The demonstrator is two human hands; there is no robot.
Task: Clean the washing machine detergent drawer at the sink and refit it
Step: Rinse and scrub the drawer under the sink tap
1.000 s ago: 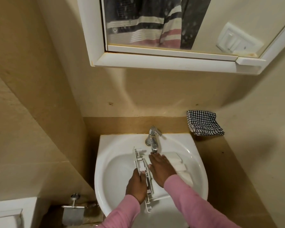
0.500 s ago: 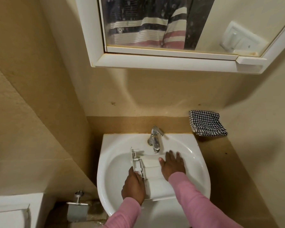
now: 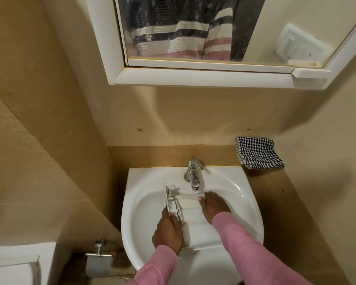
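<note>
Shifted toward the sink's (image 3: 253, 214) right edge, the right hand (image 3: 213, 206) is pressed flat on the detergent drawer (image 3: 199, 229), held in the basin by the gripping left hand (image 3: 169, 231). Scrubbing seems underway; rinsing is needed next.

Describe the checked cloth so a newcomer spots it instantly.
Start at the white ceramic sink under the white-framed mirror cabinet. On the tan ledge behind it, right of the chrome tap, lies a folded black-and-white checked cloth. It is the only patterned thing there.
</note>
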